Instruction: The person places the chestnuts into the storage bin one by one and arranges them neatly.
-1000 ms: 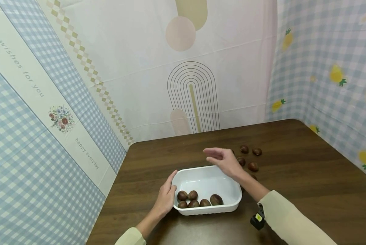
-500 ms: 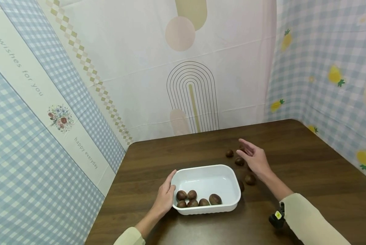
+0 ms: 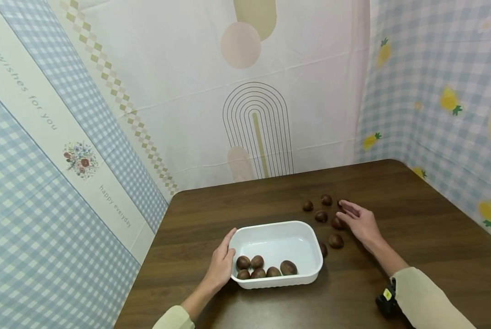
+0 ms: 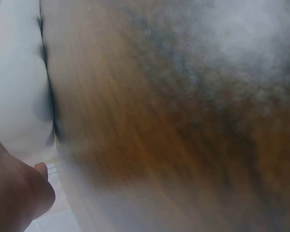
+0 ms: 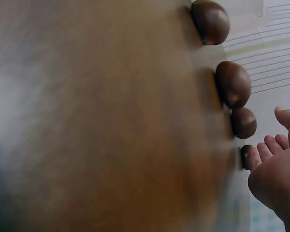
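A white rectangular baking dish (image 3: pixel 276 244) stands on the table, with several chestnuts (image 3: pixel 258 273) gathered along its near side. My left hand (image 3: pixel 220 262) grips the dish's left end, thumb at the rim and fingers along the outer wall. In the left wrist view that hand (image 4: pixel 17 193) shows beside the pale dish wall (image 4: pixel 14 77). To the right of the dish, my right hand (image 3: pixel 363 225) is among loose chestnuts, fingers loosely bent. Its fingertips are at a far chestnut (image 3: pixel 342 204), partly hidden, and the thumb overlaps a nearer chestnut (image 3: pixel 337 223).
More loose chestnuts (image 3: pixel 321 216) lie on the brown wooden table (image 3: pixel 212 205), one chestnut (image 3: pixel 324 249) close against the dish's right end. Printed cloth (image 3: pixel 179 137) hangs behind the table and at both sides.
My right hand has moved from above the dish rightward to the loose chestnuts, and it is lower now. The left hand and the dish stay nearly in place.
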Motion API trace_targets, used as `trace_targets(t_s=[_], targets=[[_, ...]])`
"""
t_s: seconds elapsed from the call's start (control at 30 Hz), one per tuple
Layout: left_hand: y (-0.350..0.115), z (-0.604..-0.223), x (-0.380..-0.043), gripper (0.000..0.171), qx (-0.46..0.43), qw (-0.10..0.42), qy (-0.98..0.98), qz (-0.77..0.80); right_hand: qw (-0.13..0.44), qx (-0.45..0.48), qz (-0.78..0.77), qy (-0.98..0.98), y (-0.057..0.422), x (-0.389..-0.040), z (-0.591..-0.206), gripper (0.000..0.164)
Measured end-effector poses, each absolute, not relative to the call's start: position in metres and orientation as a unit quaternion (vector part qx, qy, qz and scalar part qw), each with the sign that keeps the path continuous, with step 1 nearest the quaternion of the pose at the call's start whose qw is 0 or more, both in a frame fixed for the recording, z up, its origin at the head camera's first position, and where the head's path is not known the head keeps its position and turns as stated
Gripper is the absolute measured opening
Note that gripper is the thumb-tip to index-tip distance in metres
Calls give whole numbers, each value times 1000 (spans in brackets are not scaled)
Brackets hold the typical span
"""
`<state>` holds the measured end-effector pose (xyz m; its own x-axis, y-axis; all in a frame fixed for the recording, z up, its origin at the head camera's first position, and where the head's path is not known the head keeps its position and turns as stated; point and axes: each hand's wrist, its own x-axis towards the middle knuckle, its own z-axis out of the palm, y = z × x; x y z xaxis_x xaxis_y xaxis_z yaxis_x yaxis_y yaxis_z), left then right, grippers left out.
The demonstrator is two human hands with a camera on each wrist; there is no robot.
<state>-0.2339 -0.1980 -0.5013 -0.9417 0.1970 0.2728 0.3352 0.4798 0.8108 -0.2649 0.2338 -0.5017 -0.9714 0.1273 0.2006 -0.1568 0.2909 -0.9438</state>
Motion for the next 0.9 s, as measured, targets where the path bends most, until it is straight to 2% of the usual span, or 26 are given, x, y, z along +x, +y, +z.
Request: trace_targets(t_s=[0.43, 0.9], targets=[[-198, -501, -234, 59, -156, 70, -857, -486, 89, 20, 546, -833, 236, -263, -514, 56], [-198, -500, -233, 59, -156, 71, -856, -488, 107, 38, 497, -861, 232, -265, -516, 50]])
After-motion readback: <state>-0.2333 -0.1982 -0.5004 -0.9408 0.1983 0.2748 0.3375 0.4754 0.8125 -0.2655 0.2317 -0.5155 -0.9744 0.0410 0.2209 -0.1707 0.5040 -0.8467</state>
